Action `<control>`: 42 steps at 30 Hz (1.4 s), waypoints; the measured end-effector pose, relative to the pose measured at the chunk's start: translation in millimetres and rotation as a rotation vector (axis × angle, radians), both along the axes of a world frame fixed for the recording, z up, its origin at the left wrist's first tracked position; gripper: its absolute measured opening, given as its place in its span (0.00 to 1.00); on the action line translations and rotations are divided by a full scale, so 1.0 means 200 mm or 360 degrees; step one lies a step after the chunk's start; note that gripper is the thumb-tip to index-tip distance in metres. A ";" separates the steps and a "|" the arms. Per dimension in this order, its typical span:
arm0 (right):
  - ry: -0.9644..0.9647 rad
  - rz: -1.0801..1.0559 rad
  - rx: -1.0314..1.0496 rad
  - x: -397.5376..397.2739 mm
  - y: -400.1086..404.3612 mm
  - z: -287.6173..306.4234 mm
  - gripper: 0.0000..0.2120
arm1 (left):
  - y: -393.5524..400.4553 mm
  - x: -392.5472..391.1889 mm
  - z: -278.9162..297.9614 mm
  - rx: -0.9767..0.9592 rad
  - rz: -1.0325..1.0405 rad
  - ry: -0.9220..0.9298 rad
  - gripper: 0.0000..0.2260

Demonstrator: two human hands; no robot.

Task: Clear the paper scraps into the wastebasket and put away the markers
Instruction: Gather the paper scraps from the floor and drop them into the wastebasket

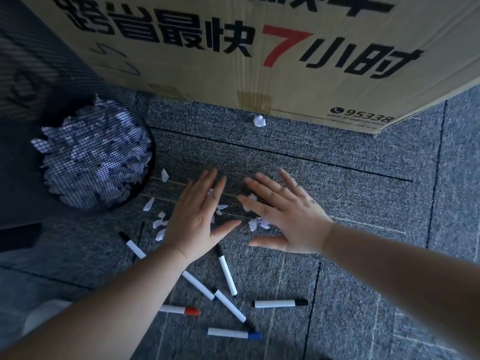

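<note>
Small white paper scraps (159, 224) lie scattered on the grey carpet, some partly under my hands. My left hand (194, 216) and my right hand (283, 216) are both flat and open over them, fingers spread, holding nothing. One crumpled scrap (259, 121) lies apart by the cardboard box. A black mesh wastebasket (96, 157) at the left holds many scraps. Several white markers lie near me: one with a red cap (179, 310), one with a blue cap (233, 333), and black-capped ones (280, 303) (227, 271).
A large printed cardboard box (233, 61) stands along the far side. Grey carpet tiles (363, 190) extend to the right. A dark object (18, 237) sits at the left edge below the wastebasket.
</note>
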State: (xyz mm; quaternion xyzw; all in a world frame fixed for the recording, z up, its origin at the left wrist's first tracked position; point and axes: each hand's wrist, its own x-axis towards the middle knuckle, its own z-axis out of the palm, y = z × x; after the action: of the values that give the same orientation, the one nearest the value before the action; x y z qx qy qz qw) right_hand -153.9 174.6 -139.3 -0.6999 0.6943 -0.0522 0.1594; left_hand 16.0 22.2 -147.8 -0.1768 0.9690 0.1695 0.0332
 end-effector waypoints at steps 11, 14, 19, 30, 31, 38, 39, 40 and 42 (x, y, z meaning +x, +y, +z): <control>0.0133 -0.0029 0.0123 0.06 -0.12 -0.03 0.34 | 0.00 0.09 -0.04 -0.0560 0.0007 0.0212 0.20; 0.0137 -0.0065 -0.0022 0.09 -0.15 -0.06 0.28 | -0.01 0.14 -0.03 -0.0534 0.0022 0.0212 0.21; 0.0094 -0.0013 -0.0335 0.09 -0.13 -0.10 0.16 | -0.03 0.17 -0.05 -0.0556 -0.0093 0.0269 0.13; 0.0183 0.0026 -0.0376 0.13 -0.18 -0.11 0.21 | -0.03 0.17 -0.03 -0.0513 -0.0065 0.0297 0.14; 0.0189 0.0027 -0.0360 0.14 -0.19 -0.11 0.20 | -0.03 0.17 -0.02 -0.0513 -0.0060 0.0292 0.14; 0.0039 0.0276 -0.0261 0.14 -0.26 -0.07 0.08 | -0.07 0.12 0.01 -0.0456 -0.0132 0.0124 0.10; 0.0020 0.0279 -0.0230 0.14 -0.27 -0.06 0.08 | -0.09 0.11 0.01 -0.0425 -0.0184 0.0082 0.14; 0.0010 0.0268 -0.0193 0.13 -0.28 -0.05 0.06 | -0.11 0.09 0.02 -0.0390 -0.0221 0.0042 0.17; 0.0016 0.0256 -0.0125 0.13 -0.29 -0.03 0.06 | -0.13 0.08 0.04 -0.0318 -0.0218 -0.0011 0.19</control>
State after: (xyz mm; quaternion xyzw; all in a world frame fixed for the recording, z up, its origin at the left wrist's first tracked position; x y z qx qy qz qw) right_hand -128.2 115.7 -144.8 -0.7595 0.6339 -0.0630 0.1320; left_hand 31.4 -4.3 -138.9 -0.1133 0.9907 0.0689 0.0304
